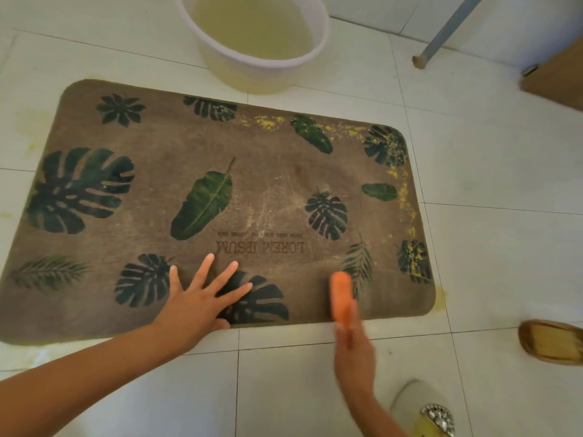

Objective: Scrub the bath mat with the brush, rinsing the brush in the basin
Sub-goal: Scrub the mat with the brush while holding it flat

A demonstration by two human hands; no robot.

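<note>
Tiled floor (489, 247), pale, with damp yellowish patches round the mat's edges. Bath mat (271, 184), brown with dark leaf prints, lies flat under both hands and reaches far beyond the fingertips. It looks soft, limp and water-heavy, so it is likely to creep on wet tile unless pressed down. It is best steadied by a flat palm near the stroke, not lifted by a corner.

Basin (262, 59), round and white, holds cloudy water. It stands past the mat's far edge, well ahead of the fingertips and touching neither hand.

Left hand (202, 301) lies palm-down on the mat's near edge, its fingers (202, 272) straight and spread wide over a leaf print, holding nothing.

Right hand (355, 357), blurred, grips the handle of the brush (341, 298); how the individual fingers sit cannot be told. The orange brush projects forward from this hand onto the mat's near edge, to the right of the left fingertips. It appears light and rigid, and is probably slippery when wet, so it is best held well down the handle.

Yellow flecks (268, 122) lie along the far and right borders, well beyond both hands. That area probably remains to be scrubbed.
</note>
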